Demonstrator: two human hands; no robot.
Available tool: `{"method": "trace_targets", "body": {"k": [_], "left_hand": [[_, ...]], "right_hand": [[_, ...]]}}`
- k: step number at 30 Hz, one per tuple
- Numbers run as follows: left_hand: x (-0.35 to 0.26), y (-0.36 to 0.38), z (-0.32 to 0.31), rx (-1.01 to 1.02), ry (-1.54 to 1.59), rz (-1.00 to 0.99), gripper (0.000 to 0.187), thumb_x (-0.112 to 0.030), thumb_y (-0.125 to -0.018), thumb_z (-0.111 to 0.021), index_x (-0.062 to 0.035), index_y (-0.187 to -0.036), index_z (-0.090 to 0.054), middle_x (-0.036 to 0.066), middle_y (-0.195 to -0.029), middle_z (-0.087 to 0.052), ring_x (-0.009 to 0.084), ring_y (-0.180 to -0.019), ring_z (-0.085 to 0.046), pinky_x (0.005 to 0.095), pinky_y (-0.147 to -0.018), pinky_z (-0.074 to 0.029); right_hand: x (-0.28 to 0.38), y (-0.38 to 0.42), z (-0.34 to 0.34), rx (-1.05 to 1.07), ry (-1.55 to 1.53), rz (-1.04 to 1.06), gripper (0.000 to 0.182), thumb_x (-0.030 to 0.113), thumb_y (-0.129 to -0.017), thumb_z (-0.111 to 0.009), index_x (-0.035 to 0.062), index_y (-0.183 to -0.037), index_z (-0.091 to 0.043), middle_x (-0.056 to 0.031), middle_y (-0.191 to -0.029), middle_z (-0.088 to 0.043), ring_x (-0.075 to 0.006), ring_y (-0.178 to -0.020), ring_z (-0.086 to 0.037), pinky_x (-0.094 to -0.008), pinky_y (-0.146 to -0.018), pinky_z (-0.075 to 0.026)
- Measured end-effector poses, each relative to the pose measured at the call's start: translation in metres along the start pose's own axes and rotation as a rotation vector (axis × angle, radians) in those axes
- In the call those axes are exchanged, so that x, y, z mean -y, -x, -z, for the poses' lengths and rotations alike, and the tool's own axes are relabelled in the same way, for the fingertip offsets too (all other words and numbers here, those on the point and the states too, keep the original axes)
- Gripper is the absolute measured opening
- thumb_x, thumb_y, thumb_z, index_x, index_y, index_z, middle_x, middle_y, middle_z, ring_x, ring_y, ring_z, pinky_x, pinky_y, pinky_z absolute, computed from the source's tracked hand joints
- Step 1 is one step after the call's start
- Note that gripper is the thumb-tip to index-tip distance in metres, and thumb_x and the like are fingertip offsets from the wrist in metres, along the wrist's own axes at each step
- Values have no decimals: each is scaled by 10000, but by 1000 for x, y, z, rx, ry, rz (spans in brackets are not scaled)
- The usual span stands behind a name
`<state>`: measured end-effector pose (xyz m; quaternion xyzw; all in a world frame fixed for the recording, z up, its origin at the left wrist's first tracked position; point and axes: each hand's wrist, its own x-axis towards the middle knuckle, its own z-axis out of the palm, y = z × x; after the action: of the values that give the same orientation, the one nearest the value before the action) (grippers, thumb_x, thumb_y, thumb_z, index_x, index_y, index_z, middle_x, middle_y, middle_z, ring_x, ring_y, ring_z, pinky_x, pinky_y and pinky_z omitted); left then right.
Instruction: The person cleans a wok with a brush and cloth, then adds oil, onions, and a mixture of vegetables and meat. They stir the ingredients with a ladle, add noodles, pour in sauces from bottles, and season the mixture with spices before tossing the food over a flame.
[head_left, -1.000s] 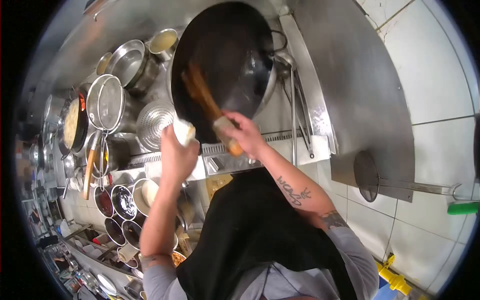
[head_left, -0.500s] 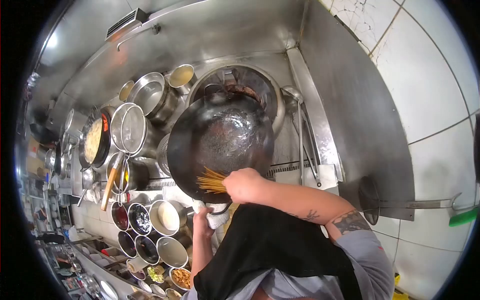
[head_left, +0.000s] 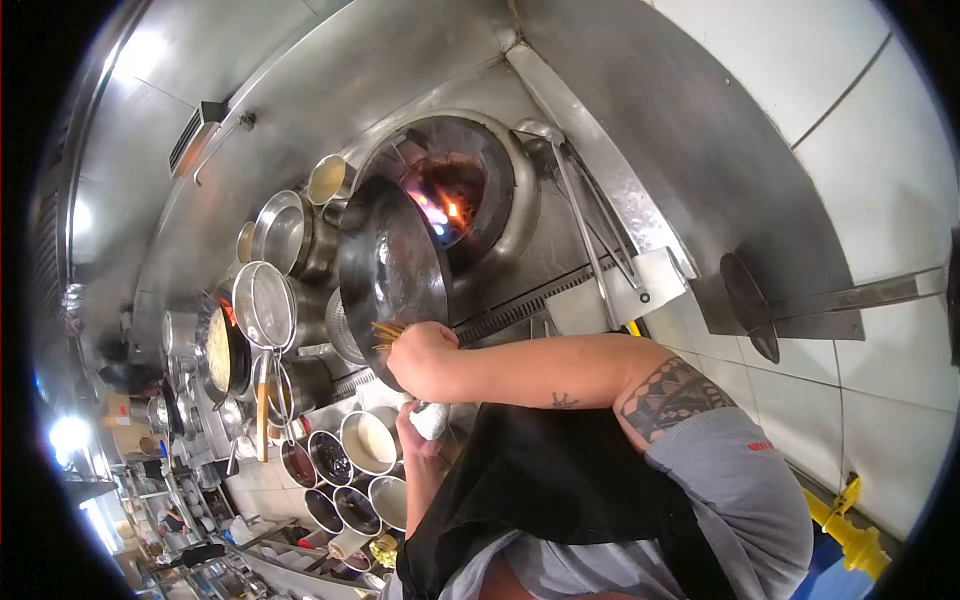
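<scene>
A dark wok (head_left: pixel 395 280) is tilted steeply to the left of a round burner (head_left: pixel 455 200), where flames show. My left hand (head_left: pixel 412 432) grips the wok's handle through a white cloth (head_left: pixel 430 420). My right hand (head_left: pixel 422 358) is closed around a bamboo brush (head_left: pixel 386 333), whose bristles reach the wok's lower inner surface. A perforated metal bowl (head_left: pixel 345 328) is partly hidden behind the wok.
Metal pots (head_left: pixel 282 232) and a wire strainer (head_left: pixel 265 305) stand left. Below them are sauce containers (head_left: pixel 368 442). A ladle (head_left: pixel 575 200) lies right of the burner. Another dark pan (head_left: pixel 745 300) hangs at the right wall.
The wok has moved left and tipped up on its side, uncovering the burner and its flames. Both hands have shifted with it, and the camera view has turned.
</scene>
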<state>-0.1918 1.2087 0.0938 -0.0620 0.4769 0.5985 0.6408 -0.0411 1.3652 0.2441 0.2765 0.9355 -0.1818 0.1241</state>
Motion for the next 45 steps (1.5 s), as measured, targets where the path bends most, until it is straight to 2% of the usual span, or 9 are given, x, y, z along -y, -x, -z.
{"method": "trace_targets", "body": {"k": [9,20,23,28,35,38,41,44,45], "left_hand": [[-15,-8,-5,-14,-96,1,355,-156,-838,-547,49,-1127,-541,183,-1043,-649,337,-897,-672,463,-791,-578],[-29,-39,-56,-247,-335,-227,162,-40,-780,-608,-9,-938,-591,96,-868,-593,248,-769,-636,403,-692,-562],[-25,-66,-102,-196,-246,-218,184,-60,-818,-597,-7,-993,-574,103,-910,-611,243,-802,-647,396,-692,-556],[5,-129,-159,-179,-163,-304,283,-53,-803,-622,23,-1069,-566,132,-940,-624,264,-848,-646,418,-706,-530],[-3,-151,-174,-318,-311,-235,343,-62,-763,-642,78,-1073,-595,157,-994,-656,267,-861,-654,394,-741,-508],[7,-164,-165,-208,-274,-275,357,-58,-754,-641,71,-1084,-598,157,-994,-655,270,-875,-654,398,-753,-507],[10,-173,-163,-179,-267,-310,339,-50,-760,-628,60,-1079,-599,156,-1005,-654,271,-897,-650,399,-780,-503],[5,-162,-165,-195,-267,-270,350,-44,-761,-625,53,-1095,-592,161,-1027,-655,279,-925,-651,401,-795,-504],[11,-170,-160,-176,-237,-250,355,-53,-762,-634,43,-1101,-595,162,-1038,-660,279,-936,-654,399,-797,-506]], "right_hand": [[-13,5,-15,-244,-175,-87,177,191,-752,-664,49,-828,-737,-124,-844,-719,-281,-793,-709,-425,-579,-575],[-154,-46,-52,-158,-870,32,584,240,-849,-724,125,-1387,-528,-128,-1222,-657,-188,-1024,-657,-337,-929,-506],[-218,-44,35,-173,-1383,-265,549,176,-912,-641,140,-1424,-445,-102,-1095,-618,-204,-741,-652,-358,-507,-580],[-304,-95,137,-730,-1482,-350,702,155,-952,-526,220,-1547,-159,-201,-1136,-547,-274,-633,-628,-400,-486,-534],[-321,-266,-50,-567,-1049,-449,381,377,-973,-543,166,-1290,-519,-123,-949,-626,-260,-621,-637,-418,-490,-548],[-191,-230,-53,39,-1416,-418,468,289,-954,-618,155,-1394,-528,-93,-1174,-640,-233,-896,-664,-378,-714,-578],[-234,-178,-36,218,-769,6,571,333,-912,-678,180,-1430,-494,-125,-1431,-514,-231,-1341,-445,-309,-1126,-298],[-357,-148,54,205,313,-447,443,444,-827,-673,182,-1185,-688,-202,-1156,-668,-330,-1079,-644,-406,-900,-519],[-333,-133,98,-120,407,-722,374,398,-855,-646,117,-1097,-699,-195,-1094,-684,-335,-991,-672,-428,-829,-533]]}}
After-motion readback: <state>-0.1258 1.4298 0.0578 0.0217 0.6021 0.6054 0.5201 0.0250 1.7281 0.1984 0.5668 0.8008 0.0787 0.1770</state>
